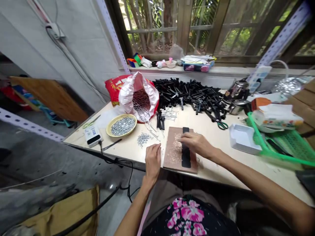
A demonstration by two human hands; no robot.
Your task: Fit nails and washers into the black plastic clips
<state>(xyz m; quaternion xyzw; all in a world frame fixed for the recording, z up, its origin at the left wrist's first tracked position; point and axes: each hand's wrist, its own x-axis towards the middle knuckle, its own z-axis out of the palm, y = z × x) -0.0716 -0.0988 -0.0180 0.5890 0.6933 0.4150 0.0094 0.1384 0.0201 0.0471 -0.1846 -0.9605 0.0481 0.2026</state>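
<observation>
My left hand (153, 160) rests at the table's front edge, just left of a brown board (169, 160). Its fingers are pressed together, and whatever they hold is too small to make out. Over the board, my right hand (198, 143) has its fingers pinched at the left edge of a black strip (186, 158); anything between the fingertips is hidden. The strip lies lengthwise on the board, partly covered by that hand. Many tiny pale bits (175, 154) are scattered on the board. Beyond my left hand lie a small heap of silvery metal pieces (144, 139) and several thin metal rods (169, 114).
A yellow bowl (108, 131) of small metal parts stands left, before a red and white sack (124, 93) of rods. Black plastic parts (189, 91) are piled at the back. Scissors (222, 125), a white tray (242, 137) and a green basket (265, 154) are at right.
</observation>
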